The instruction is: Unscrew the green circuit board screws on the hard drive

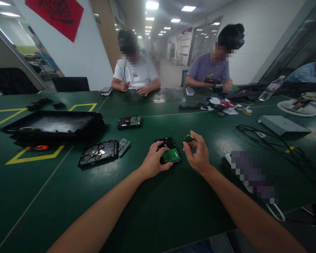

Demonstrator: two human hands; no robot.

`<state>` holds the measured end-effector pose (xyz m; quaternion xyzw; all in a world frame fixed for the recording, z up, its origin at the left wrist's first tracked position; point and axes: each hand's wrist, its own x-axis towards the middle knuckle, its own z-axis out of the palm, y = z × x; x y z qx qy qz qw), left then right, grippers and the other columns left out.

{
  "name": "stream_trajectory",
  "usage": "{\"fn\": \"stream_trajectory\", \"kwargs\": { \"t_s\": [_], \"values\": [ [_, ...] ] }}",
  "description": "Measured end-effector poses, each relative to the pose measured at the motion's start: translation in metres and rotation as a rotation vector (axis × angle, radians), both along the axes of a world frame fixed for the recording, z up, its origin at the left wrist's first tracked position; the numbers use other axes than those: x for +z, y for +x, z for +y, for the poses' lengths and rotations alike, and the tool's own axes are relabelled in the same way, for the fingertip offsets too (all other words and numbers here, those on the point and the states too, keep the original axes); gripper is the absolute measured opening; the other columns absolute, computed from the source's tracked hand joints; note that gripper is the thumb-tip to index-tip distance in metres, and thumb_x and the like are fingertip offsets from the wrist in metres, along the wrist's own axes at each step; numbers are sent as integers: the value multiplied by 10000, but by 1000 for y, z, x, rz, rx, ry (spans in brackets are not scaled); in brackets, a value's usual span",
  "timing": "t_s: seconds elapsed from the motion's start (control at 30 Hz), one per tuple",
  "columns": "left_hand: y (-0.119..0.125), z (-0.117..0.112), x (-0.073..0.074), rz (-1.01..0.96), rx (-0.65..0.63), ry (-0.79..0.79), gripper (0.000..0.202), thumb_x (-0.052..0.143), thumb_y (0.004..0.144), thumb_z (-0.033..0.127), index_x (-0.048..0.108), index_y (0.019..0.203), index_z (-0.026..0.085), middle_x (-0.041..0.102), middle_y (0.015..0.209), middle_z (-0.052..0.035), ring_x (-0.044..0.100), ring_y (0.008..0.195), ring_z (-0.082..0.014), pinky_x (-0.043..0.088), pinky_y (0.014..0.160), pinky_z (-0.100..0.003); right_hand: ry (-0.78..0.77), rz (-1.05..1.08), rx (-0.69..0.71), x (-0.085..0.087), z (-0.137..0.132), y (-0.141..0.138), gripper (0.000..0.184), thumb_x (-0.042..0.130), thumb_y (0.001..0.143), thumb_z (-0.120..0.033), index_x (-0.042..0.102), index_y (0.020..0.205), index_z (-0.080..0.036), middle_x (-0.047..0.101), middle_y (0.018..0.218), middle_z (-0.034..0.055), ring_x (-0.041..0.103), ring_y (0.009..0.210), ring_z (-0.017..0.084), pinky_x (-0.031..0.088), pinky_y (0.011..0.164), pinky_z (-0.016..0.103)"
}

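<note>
A hard drive with a green circuit board facing up lies on the dark green table. My left hand grips its left side, fingers over the far edge and thumb at the near edge. Just right of the drive, my right hand pinches a small screwdriver by its yellow-and-dark handle, raised above the table. The screwdriver's shaft is hard to make out. To the left lie a black drive casing and a loose circuit board. Another hard drive rests farther back.
Stacked black trays stand at left, with an orange-handled tool beside them. At right are black cables, a grey metal box and a phone-like object, partly blurred. Two people work across the table; a water bottle leans far right.
</note>
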<state>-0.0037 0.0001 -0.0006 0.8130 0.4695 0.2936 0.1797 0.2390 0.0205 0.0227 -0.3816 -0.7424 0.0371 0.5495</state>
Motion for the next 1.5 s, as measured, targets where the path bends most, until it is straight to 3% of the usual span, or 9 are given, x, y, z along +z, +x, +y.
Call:
{"fn": "stream_trajectory", "kwargs": {
  "t_s": [0.4, 0.57, 0.8, 0.97, 1.1, 1.23, 1.37, 1.5],
  "values": [
    [0, 1, -2, 18, 1, 15, 644, 844, 810, 453, 611, 1378, 259, 354, 1618, -141, 275, 1539, -408, 335, 1231, -611, 19, 49, -66, 2, 2, 4, 581, 633, 999, -270, 403, 1530, -314, 604, 1284, 107, 693, 778, 168, 663, 681, 369],
    [-2, 1, -3, 12, 0, -3, 658, 844, 811, 464, 606, 1396, 279, 348, 1630, -133, 263, 1547, -418, 330, 1228, -632, 93, -37, -204, 10, 2, 7, 570, 630, 993, -279, 429, 1526, -296, 635, 1292, 118, 684, 988, 243, 634, 901, 481],
    [-3, 2, -4, 13, -3, -21, 649, 825, 824, 496, 606, 1396, 278, 327, 1643, -138, 240, 1555, -430, 340, 1215, -649, -61, 68, -217, 8, 11, 16, 517, 590, 1012, -337, 448, 1504, -263, 571, 1420, 146, 667, 1153, 255, 642, 918, 452],
    [-2, -1, 1, 32, -7, -20, 630, 796, 848, 496, 601, 1400, 261, 322, 1640, -147, 243, 1551, -428, 337, 1219, -645, -146, 137, -217, 7, 16, 24, 539, 537, 1025, -337, 394, 1539, -261, 606, 1347, 136, 688, 1091, 238, 623, 912, 450],
    [-1, -3, 4, 28, -11, -16, 615, 782, 859, 480, 598, 1405, 266, 333, 1637, -139, 247, 1553, -419, 338, 1222, -637, -167, 10, -308, 13, 14, 28, 473, 494, 1016, -306, 497, 1485, -241, 627, 1207, 121, 673, 1024, 247, 571, 964, 490],
    [0, -4, 6, 26, -11, -13, 609, 775, 861, 483, 598, 1403, 269, 338, 1638, -133, 247, 1556, -414, 335, 1225, -636, -242, -80, -305, 15, 14, 27, 367, 500, 978, -249, 612, 1324, -205, 588, 1207, 135, 645, 1081, 260, 537, 987, 458],
    [1, -5, 6, 35, -7, 0, 613, 767, 866, 487, 588, 1405, 255, 348, 1627, -146, 255, 1552, -408, 339, 1226, -626, -278, -164, -304, 7, 22, 27, 236, 550, 919, -204, 636, 1139, -210, 626, 1153, 123, 626, 1110, 277, 507, 1004, 444],
    [1, -5, 6, 43, -11, 7, 602, 759, 872, 490, 587, 1398, 252, 347, 1624, -147, 264, 1547, -405, 336, 1230, -619, -401, -360, -284, -5, 30, 28, 155, 527, 986, -279, 620, 1089, -212, 639, 1113, 107, 647, 1031, 259, 522, 898, 395]
  ]
}}
